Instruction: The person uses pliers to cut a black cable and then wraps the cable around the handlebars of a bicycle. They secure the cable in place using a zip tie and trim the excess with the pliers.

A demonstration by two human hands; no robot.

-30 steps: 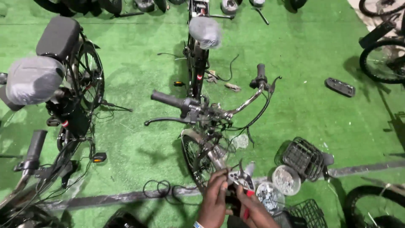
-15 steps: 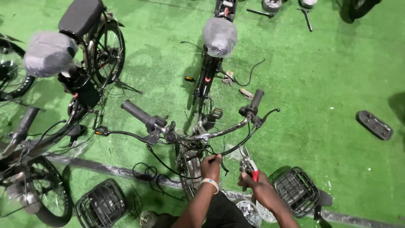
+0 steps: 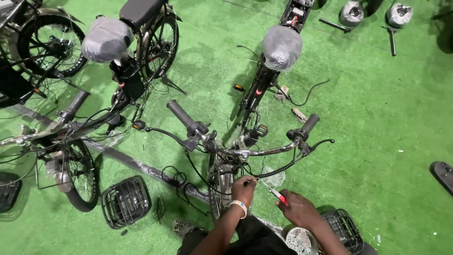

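- The right hand point(image 3: 298, 208) is closed around a slim tool with a red handle point(image 3: 278, 194), whose metal tip points up and left toward the left hand.
- The left hand point(image 3: 243, 188), with a pale wristband, is pinched shut on a thin black cable point(image 3: 271, 172) just below the handlebar; the tool's tip sits just beside its fingertips.
- That cable curls up to the right brake lever, near the right grip.
- The handlebar point(image 3: 245, 152) of the bicycle runs across just above both hands, black grips at either end.
- The front wheel point(image 3: 222, 185) stands directly left of the left hand, touching or nearly so.
- A black wire basket point(image 3: 125, 201) lies on the green floor point(image 3: 377, 118) well to the left; another basket point(image 3: 340, 227) lies just beside the right forearm.
- A second bicycle point(image 3: 94, 113) stands at the left, its saddle wrapped in plastic.
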